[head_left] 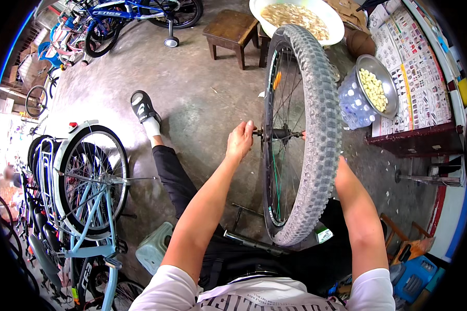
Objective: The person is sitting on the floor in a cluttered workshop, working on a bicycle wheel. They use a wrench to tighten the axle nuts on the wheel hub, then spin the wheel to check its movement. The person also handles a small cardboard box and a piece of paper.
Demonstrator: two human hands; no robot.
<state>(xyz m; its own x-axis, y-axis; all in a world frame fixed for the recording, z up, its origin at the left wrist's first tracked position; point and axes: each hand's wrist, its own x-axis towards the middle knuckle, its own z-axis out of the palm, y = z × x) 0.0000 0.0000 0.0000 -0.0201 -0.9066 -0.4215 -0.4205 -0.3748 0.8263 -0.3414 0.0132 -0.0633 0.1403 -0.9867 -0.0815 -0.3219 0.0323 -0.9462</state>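
A bicycle wheel (316,103) with a wide, knobbly, dusty tyre stands upright before me, with spokes and a black hub (280,134) in its middle. My left hand (239,141) is closed on the left end of the axle (258,133), thumb uppermost. On the far side, my right hand (341,161) is mostly hidden by the tyre. Only a fingertip shows there, at the axle's right end, along with part of the wrist. An orange reflector (277,81) sits among the spokes. A dark metal bar (244,241) lies by the wheel's lower edge.
A wooden stool (230,32) and a white basin (332,28) stand beyond the wheel. To the right are a metal bowl (390,98) of pale pieces, plastic bottles (355,103) and a paper-covered cabinet (415,78). Bicycles, including a light blue one (91,251), crowd the left.
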